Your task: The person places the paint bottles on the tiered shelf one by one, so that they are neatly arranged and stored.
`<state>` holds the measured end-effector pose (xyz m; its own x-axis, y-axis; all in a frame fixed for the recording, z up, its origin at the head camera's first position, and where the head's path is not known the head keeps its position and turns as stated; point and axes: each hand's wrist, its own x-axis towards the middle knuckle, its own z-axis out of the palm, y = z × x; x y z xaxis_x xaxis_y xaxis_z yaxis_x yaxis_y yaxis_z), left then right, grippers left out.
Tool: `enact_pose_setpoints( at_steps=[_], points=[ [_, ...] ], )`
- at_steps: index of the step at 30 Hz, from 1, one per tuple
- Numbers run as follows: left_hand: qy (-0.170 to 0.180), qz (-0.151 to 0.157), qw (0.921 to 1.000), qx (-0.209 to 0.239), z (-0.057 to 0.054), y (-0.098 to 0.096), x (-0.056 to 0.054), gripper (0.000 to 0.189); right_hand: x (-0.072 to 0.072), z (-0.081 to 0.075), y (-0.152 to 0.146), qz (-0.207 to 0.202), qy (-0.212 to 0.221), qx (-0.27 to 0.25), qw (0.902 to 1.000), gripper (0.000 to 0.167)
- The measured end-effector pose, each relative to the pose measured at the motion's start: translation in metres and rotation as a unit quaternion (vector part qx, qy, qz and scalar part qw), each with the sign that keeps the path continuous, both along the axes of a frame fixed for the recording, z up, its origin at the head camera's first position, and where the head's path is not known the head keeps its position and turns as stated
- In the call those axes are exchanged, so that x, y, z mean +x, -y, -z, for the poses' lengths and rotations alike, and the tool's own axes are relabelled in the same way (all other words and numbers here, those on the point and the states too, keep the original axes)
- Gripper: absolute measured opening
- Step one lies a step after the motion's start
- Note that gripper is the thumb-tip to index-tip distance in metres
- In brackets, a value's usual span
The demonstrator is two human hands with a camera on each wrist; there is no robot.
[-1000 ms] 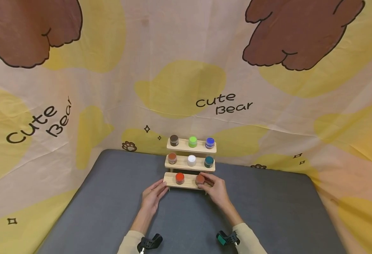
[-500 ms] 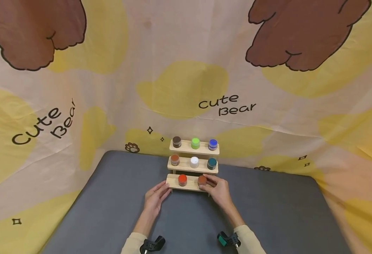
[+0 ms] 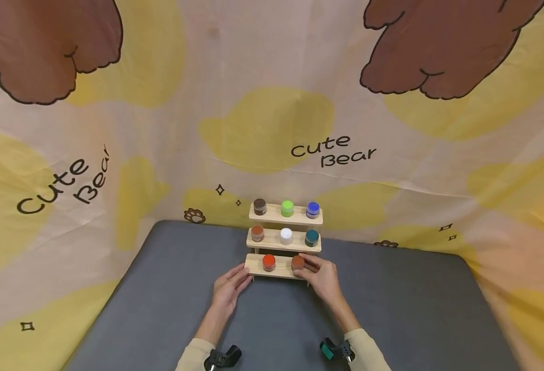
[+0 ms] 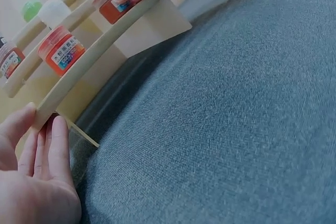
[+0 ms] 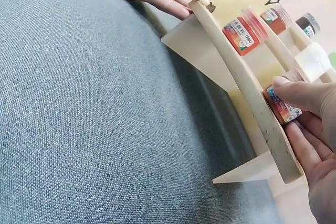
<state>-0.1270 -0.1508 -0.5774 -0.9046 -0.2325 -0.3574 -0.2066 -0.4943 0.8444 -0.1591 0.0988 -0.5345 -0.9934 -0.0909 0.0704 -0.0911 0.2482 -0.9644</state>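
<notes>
A three-tier wooden rack (image 3: 281,275) stands on the grey table, small paint jars on every tier. My left hand (image 3: 227,291) pinches the left end of its lowest shelf, thumb on top and fingers beneath, as the left wrist view shows. At the right of that shelf, my right hand (image 3: 324,281) grips a brown-orange paint jar (image 3: 297,263) between thumb and fingers; the jar sits at the shelf's surface. Beside it is a red paint jar (image 3: 269,262), untouched. The middle tier bears a brown jar (image 3: 257,233), a white jar (image 3: 286,236) and a teal jar (image 3: 312,237).
On the top tier are a dark brown jar (image 3: 260,206), a light green jar (image 3: 287,208) and a blue jar (image 3: 313,209). A printed cloth (image 3: 272,129) hangs behind the rack. The grey tabletop (image 3: 406,304) spreads to both sides.
The whole scene shifts slightly rightward in the head view. Both hands keep their places on the shelf and the brown-orange jar.
</notes>
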Motion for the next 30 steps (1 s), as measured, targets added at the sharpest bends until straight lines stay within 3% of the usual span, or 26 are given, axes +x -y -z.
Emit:
enact_pose_setpoints(
  at_steps=[12, 20, 24, 27, 29, 30],
  points=[
    [0.001, 0.013, 0.9998, -0.016, -0.001, 0.004, 0.005, 0.050, 0.005, 0.002, 0.001, -0.003, -0.013, 0.011, 0.9998, 0.044],
    [0.006, 0.004, 0.9995, -0.030, -0.004, 0.005, 0.006, 0.049, 0.008, -0.002, -0.008, -0.046, -0.012, -0.019, 0.9987, 0.048],
    [-0.006, 0.008, 0.9975, -0.069, -0.006, 0.007, 0.008, 0.045, 0.013, -0.003, -0.023, -0.052, -0.028, -0.029, 0.9979, 0.045],
    [-0.022, 0.018, 0.9881, -0.152, -0.008, 0.008, 0.010, 0.039, 0.017, -0.005, -0.045, -0.042, -0.049, 0.017, 0.9978, 0.040],
    [-0.036, 0.015, 0.9692, -0.243, -0.011, 0.013, 0.012, 0.033, 0.020, -0.006, -0.065, -0.040, -0.064, 0.076, 0.9942, 0.039],
    [-0.048, 0.011, 0.9531, -0.299, -0.013, 0.017, 0.014, 0.029, 0.021, -0.007, -0.076, -0.042, -0.070, 0.112, 0.9903, 0.040]
  ],
)
